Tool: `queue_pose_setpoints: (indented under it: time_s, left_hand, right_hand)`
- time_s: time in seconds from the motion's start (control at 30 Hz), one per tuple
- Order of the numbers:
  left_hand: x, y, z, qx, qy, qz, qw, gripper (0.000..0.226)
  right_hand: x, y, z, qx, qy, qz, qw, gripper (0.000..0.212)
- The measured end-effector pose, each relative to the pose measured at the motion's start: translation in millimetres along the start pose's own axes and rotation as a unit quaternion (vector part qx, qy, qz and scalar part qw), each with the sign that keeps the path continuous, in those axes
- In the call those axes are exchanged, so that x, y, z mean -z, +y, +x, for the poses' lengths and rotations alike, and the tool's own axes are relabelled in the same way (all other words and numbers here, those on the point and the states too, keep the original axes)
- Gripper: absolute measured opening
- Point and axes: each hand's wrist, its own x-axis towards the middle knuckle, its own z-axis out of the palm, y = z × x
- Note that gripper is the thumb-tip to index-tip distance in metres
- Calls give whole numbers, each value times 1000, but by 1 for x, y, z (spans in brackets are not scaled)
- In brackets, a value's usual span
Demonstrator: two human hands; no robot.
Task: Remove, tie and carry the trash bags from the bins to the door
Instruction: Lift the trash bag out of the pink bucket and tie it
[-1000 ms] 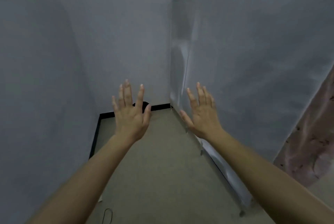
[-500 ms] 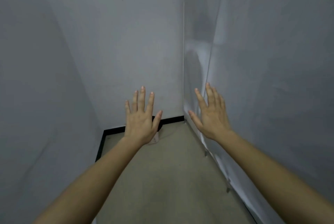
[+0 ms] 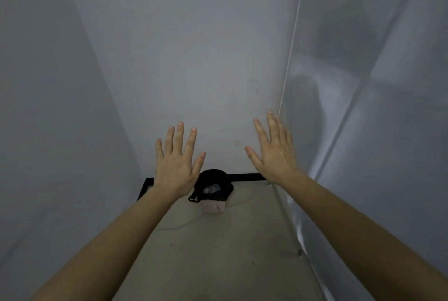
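bag: black trash bag [image 3: 213, 180] lines the bin [image 3: 214, 207], its top folded over the bin's rim. A loop of it hangs off the bin's left side. Something pale shows in the mouth.
bin: small and pale, standing on the floor [image 3: 218, 252] at the far end. The black baseboard [image 3: 244, 176] runs right behind it; can't tell if they touch.
left hand [image 3: 178, 164]: empty, fingers straight and spread, held up in the air. In view it overlaps the bin's left edge but is well short of it.
right hand [image 3: 274, 152]: empty, fingers straight, palm forward, up and right of the bin. Slightly blurred.
surroundings: back wall [image 3: 181, 58] behind the bin, glossy sheet panel [image 3: 375, 131] to its right, plain wall [image 3: 48, 106] to its left. A thin cord [image 3: 179, 225] lies on the floor in front of the bin, to the left.
step (my read): approach, bag not yet out.
how to do it well: close in and crouch. Peel the folded rim free all round with both hands, gather the mouth, and lift straight up so the light bin doesn't come along.
watch: the cord underfoot, and the panel close on the right.
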Motion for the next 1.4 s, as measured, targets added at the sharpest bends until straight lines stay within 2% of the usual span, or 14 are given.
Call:
queue_pose_setpoints:
  time_s: [0.2,0.3,0.47,0.57,0.77,0.87,0.97,1.17,1.4]
  left_hand:
    - [-95,-73,97,55,-11,-23,998,71]
    - [-139,-106,145,69,-36,-45,996,72]
    - [-228,-150,228,88,-134,-72,984,78]
    - [-264,-157,238,83,-174,-73,979,81]
    - [-354,-173,273,101,-281,-68,952,77]
    - [-390,-179,274,133,-294,-64,944,77]
    - [-432,-190,278,156,-303,-55,938,74]
    - [-497,-201,277,189,-379,-59,904,77]
    - [-537,-227,277,126,-391,-94,907,81]
  right_hand:
    - [-114,20,103,6,-33,-11,999,74]
    - [-163,33,149,-36,-51,-4,998,74]
    - [-246,69,211,-91,-112,-16,989,77]
    - [-268,85,214,-121,-132,-25,984,77]
    - [-363,131,243,-174,-210,8,962,78]
    - [-416,145,255,-207,-250,48,944,76]
    - [-468,160,268,-205,-281,69,935,77]
    - [-532,154,258,-244,-344,78,903,74]
    - [-560,123,229,-280,-348,59,893,78]
